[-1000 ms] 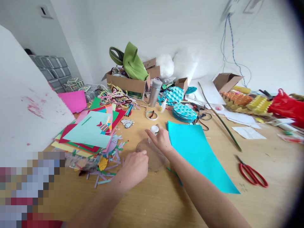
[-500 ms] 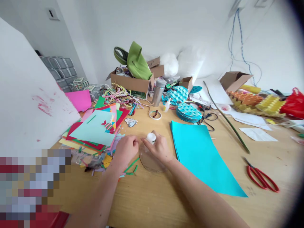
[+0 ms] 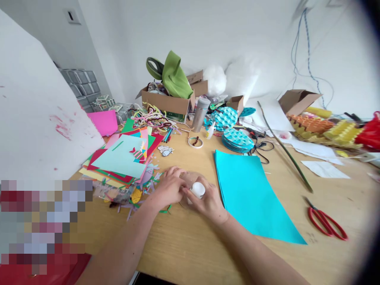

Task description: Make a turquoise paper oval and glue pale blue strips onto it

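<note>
My right hand [image 3: 210, 204] is closed around a small white cylinder [image 3: 198, 190], its flat round end turned up; it could be a roll or a cap, I cannot tell. My left hand [image 3: 170, 188] is close against it, thumb and fingertips meeting my right thumb and resting on the left side of a clear round plastic piece [image 3: 191, 179]. That clear piece shows between and behind both hands, its near part covered by the fingers. Turquoise sheets [image 3: 252, 194] lie stacked just right of my right hand.
Paper scraps [image 3: 130, 204] and coloured sheets [image 3: 118, 158] are piled at left. Red-handled scissors [image 3: 326, 223] lie at right, near a long green stick [image 3: 285, 148]. Behind stand a glue bottle [image 3: 210, 130], a metal flask [image 3: 201, 114], turquoise discs [image 3: 237, 140] and a cardboard box [image 3: 164, 103].
My right hand has come nearer with the white cylinder. The left hand has moved right to meet it, its fist loosening onto the clear piece, which now shows farther back.
</note>
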### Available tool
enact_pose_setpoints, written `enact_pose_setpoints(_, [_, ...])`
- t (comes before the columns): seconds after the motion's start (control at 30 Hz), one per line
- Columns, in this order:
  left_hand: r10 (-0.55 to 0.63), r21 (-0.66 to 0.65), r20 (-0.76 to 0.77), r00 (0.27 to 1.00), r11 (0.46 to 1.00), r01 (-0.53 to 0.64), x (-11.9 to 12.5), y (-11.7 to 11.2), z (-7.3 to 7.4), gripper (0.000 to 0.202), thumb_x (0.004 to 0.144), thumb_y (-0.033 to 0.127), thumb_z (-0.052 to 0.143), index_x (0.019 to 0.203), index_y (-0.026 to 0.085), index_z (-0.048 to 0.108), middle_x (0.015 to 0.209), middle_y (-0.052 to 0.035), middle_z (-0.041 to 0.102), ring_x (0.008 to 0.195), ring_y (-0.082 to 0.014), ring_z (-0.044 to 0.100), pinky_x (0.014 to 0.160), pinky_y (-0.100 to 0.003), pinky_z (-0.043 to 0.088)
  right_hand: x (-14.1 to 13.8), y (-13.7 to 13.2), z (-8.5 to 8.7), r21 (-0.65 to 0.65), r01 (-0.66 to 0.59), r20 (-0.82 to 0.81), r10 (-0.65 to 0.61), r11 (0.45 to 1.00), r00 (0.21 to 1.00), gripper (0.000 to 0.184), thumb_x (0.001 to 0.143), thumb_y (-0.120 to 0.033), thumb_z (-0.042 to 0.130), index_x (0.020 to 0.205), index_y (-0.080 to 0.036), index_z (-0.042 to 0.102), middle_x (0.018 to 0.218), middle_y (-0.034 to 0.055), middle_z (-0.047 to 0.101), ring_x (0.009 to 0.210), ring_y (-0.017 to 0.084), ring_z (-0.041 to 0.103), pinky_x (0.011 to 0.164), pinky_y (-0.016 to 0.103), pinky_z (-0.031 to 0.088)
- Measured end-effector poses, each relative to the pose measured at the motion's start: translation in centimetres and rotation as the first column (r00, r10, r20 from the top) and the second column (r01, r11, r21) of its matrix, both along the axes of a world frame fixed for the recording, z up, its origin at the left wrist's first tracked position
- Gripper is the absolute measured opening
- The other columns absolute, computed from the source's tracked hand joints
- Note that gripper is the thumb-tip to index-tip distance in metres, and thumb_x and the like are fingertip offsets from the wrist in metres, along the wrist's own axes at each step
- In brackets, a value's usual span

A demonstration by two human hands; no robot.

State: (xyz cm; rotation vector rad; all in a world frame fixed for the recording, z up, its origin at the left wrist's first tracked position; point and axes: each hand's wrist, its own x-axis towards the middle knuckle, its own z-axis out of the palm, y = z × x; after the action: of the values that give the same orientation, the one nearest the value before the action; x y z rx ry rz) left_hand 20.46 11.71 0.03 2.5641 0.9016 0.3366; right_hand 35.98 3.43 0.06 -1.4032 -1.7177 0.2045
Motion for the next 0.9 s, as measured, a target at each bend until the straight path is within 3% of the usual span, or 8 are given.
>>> enact_pose_setpoints(0.13, [0.011, 0.01, -0.011, 1.0, 1.0, -0.011, 0.0, -0.1, 0.2, 0.02, 0.075, 0.014, 0.063, 0.081, 0.028, 0.076, 0.135, -0.0028, 0.053, 0.134, -0.0268, 0.033, 0.114, -0.043, 0.028, 1.3, -0.9, 0.2, 0.006, 0.143, -0.015, -0.143, 0.99, 0.99, 0.036, 0.086, -0.042, 0.064, 0.067, -0.024, 0.04, 0.054, -0.006, 0.044, 0.045, 0.011, 0.041, 0.044, 0.025, 0.032])
enact_pose_setpoints(0.33, [0.022, -0.013, -0.007, 1.0, 1.0, -0.022, 0.1, -0.2, 0.4, 0.021, 0.074, 0.013, 0.064, 0.082, 0.027, 0.077, 0.132, -0.0043, 0.054, 0.133, -0.0275, 0.036, 0.113, -0.043, 0.031, 1.5, -0.8, 0.4, 0.025, 0.128, -0.012, -0.127, 0.992, 0.992, 0.035, 0.086, -0.044, 0.062, 0.068, -0.024, 0.04, 0.054, -0.0058, 0.045, 0.045, 0.01, 0.041, 0.043, 0.025, 0.033])
enact_pose_setpoints(0.5, [0.029, -0.04, -0.014, 0.999, 0.999, -0.03, 0.3, -0.3, 0.4, 0.024, 0.072, 0.01, 0.065, 0.082, 0.028, 0.077, 0.13, -0.0048, 0.055, 0.132, -0.0276, 0.038, 0.113, -0.044, 0.031, 2.4, 0.2, 0.5, 0.051, 0.296, -0.035, -0.294, 0.954, 0.955, 0.037, 0.084, -0.047, 0.063, 0.067, -0.024, 0.04, 0.054, -0.0056, 0.044, 0.048, 0.011, 0.04, 0.044, 0.025, 0.033])
enact_pose_setpoints(0.63, [0.035, -0.056, -0.017, 0.999, 0.998, -0.035, 0.4, -0.3, 0.3, 0.025, 0.073, 0.009, 0.065, 0.083, 0.028, 0.078, 0.13, -0.0052, 0.055, 0.134, -0.0282, 0.036, 0.113, -0.045, 0.031, 2.6, 0.5, 0.6, 0.014, 0.255, -0.052, -0.254, 0.967, 0.966, 0.04, 0.082, -0.051, 0.064, 0.065, -0.024, 0.039, 0.052, -0.0058, 0.044, 0.046, 0.01, 0.039, 0.043, 0.024, 0.032])
enact_pose_setpoints(0.77, [0.036, -0.061, -0.009, 0.999, 0.997, -0.037, 0.4, -0.4, 0.3, 0.025, 0.074, 0.008, 0.064, 0.083, 0.027, 0.078, 0.129, -0.0054, 0.056, 0.134, -0.0284, 0.035, 0.113, -0.046, 0.031, 2.5, 0.7, 0.9, 0.01, 0.36, -0.125, -0.356, 0.933, 0.926, 0.037, 0.081, -0.05, 0.065, 0.069, -0.023, 0.043, 0.054, -0.0053, 0.047, 0.048, 0.01, 0.041, 0.045, 0.023, 0.033])
enact_pose_setpoints(0.9, [0.04, -0.062, -0.023, 0.999, 0.997, -0.042, 0.4, -0.5, 0.5, 0.026, 0.073, 0.008, 0.064, 0.084, 0.027, 0.077, 0.127, -0.0059, 0.057, 0.133, -0.0292, 0.036, 0.113, -0.047, 0.031, 2.3, 1.4, 1.0, -0.009, 0.269, -0.067, -0.269, 0.963, 0.961, 0.04, 0.081, -0.051, 0.063, 0.064, -0.023, 0.04, 0.051, -0.006, 0.044, 0.045, 0.01, 0.038, 0.043, 0.023, 0.03])
